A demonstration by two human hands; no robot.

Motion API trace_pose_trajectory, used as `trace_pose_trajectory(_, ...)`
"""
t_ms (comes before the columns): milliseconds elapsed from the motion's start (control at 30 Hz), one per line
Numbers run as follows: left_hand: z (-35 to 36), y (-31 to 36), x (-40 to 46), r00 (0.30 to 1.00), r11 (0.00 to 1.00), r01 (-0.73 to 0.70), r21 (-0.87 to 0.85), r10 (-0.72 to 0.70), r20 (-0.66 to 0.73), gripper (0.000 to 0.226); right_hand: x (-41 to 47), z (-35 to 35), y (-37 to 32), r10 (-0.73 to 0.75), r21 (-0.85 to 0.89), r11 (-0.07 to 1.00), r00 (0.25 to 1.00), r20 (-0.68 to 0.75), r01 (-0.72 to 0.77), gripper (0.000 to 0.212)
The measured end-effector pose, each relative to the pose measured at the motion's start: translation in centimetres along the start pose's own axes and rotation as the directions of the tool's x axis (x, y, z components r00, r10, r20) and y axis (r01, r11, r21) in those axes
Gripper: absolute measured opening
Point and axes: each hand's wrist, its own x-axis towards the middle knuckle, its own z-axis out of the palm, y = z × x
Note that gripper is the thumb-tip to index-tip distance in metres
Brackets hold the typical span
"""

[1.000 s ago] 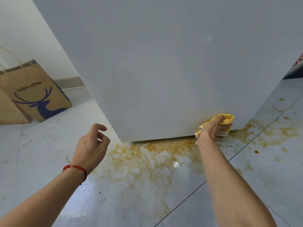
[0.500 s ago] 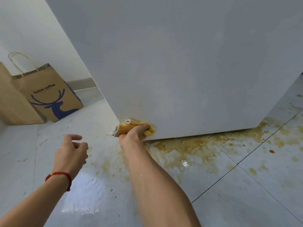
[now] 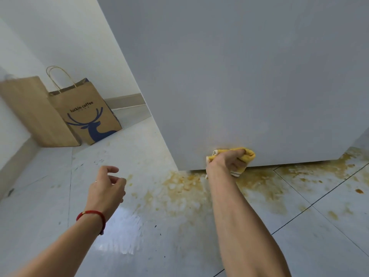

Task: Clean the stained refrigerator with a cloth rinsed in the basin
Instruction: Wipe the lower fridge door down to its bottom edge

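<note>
The white refrigerator [image 3: 239, 76] fills the upper right of the view, its bottom edge just above the floor. My right hand [image 3: 225, 162] grips a bunched yellow cloth [image 3: 248, 154] and presses it against the refrigerator's lower edge, left of the middle. My left hand [image 3: 107, 188] hovers over the floor to the left with loosely curled fingers and holds nothing; a red cord circles its wrist. No basin is in view.
Brown-yellow stains [image 3: 185, 186] spread over the grey tiled floor [image 3: 60, 196] under and in front of the refrigerator. Two brown paper bags [image 3: 85, 114] lean on the white wall at the back left.
My right hand has slid the cloth along the refrigerator's bottom edge, from its right part to the left corner and now partway back to the right. The view shifted; my left hand stayed hovering.
</note>
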Motion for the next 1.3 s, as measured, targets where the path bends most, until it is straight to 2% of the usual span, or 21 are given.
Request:
trace_pose_trajectory(33, -0.4, -0.1, 0.0, 1.000, 1.000, -0.004, -0.002, 0.004, 0.000, 0.030, 0.0, 0.9, 1.4, 0.056, 0.044, 0.998, 0.998, -0.025, -0.055, 0.043)
trace_pose_trajectory(100, -1.0, -0.6, -0.2, 1.000, 1.000, -0.003, -0.010, 0.003, -0.003, 0.030, 0.7, 2.0, 4.8, 0.195, 0.153, 0.969, 0.981, 0.024, -0.196, 0.047)
trace_pose_trajectory(167, -1.4, -1.0, -0.3, 1.000, 1.000, -0.002, -0.008, 0.002, -0.011, 0.030, 0.8, 3.0, 8.1, 0.265, 0.131, 0.953, 0.961, 0.079, -0.273, 0.047)
trace_pose_trajectory(267, -1.7, -1.0, -0.2, 1.000, 1.000, 0.000, 0.001, 0.000, -0.022, 0.031, -0.9, 3.6, 9.5, 0.279, 0.178, 0.934, 0.944, 0.177, -0.310, 0.041)
trace_pose_trajectory(367, -1.5, -0.5, -0.3, 1.000, 0.999, -0.009, 0.032, 0.009, -0.005, 0.031, -0.1, 4.0, 9.4, 0.317, 0.114, 0.933, 0.931, 0.183, -0.341, 0.021)
trace_pose_trajectory(433, -1.3, 0.1, -0.1, 1.000, 0.999, -0.021, 0.038, 0.021, 0.010, 0.031, -0.5, 3.2, 7.7, 0.338, 0.117, 0.923, 0.919, 0.205, -0.366, 0.020)
trace_pose_trajectory(533, -0.5, 1.0, 0.4, 0.998, 0.999, -0.049, 0.012, 0.048, 0.032, 0.032, -0.4, 1.4, 2.7, 0.279, 0.101, 0.949, 0.944, 0.174, -0.299, 0.031)
trace_pose_trajectory(633, 0.8, 1.8, 0.5, 0.994, 0.997, -0.081, -0.008, 0.081, 0.076, 0.031, -0.1, -0.8, -2.5, 0.158, 0.046, 0.985, 0.980, 0.117, -0.164, 0.033)
trace_pose_trajectory(700, 1.7, 2.4, 0.6, 0.988, 0.996, -0.084, -0.017, 0.086, 0.126, 0.030, 0.5, -2.6, -5.0, 0.084, 0.042, 0.995, 0.986, 0.141, -0.091, 0.035)
trace_pose_trajectory(800, 2.4, 3.4, 0.5, 0.968, 0.996, -0.085, 0.014, 0.080, 0.236, 0.025, 0.9, -4.8, -6.2, -0.009, -0.086, 0.996, 0.980, 0.198, 0.026, 0.036)
trace_pose_trajectory(867, 2.8, 4.1, 0.4, 0.935, 0.993, -0.095, 0.065, 0.066, 0.348, 0.020, 1.1, -6.3, -6.0, -0.017, -0.191, 0.980, 0.975, 0.223, 0.060, 0.050)
trace_pose_trajectory(933, 3.3, 4.5, 0.2, 0.888, 0.992, -0.086, 0.090, 0.035, 0.459, 0.018, 0.0, -7.8, -5.4, 0.063, -0.289, 0.957, 0.956, 0.285, 0.023, 0.057)
trace_pose_trajectory(1033, 4.2, 4.9, 0.0, 0.826, 0.996, -0.037, 0.082, -0.015, 0.564, 0.018, -1.4, -9.6, -3.6, 0.165, -0.338, 0.941, 0.892, 0.420, -0.015, 0.059)
trace_pose_trajectory(1167, 5.1, 5.0, -0.5, 0.723, 0.971, 0.236, -0.038, -0.150, 0.675, 0.040, -3.1, -11.2, -0.1, 0.261, -0.371, 0.927, 0.810, 0.524, -0.059, 0.066)
trace_pose_trajectory(1233, 5.1, 5.0, -0.8, 0.654, 0.932, 0.354, -0.079, -0.186, 0.733, 0.051, -3.6, -11.9, 1.5, 0.377, -0.404, 0.902, 0.734, 0.564, -0.153, 0.076)
trace_pose_trajectory(1300, 4.7, 4.7, -1.0, 0.580, 0.885, 0.451, -0.116, -0.192, 0.791, 0.051, -4.3, -12.3, 2.7, 0.458, -0.422, 0.879, 0.641, 0.615, -0.222, 0.084)
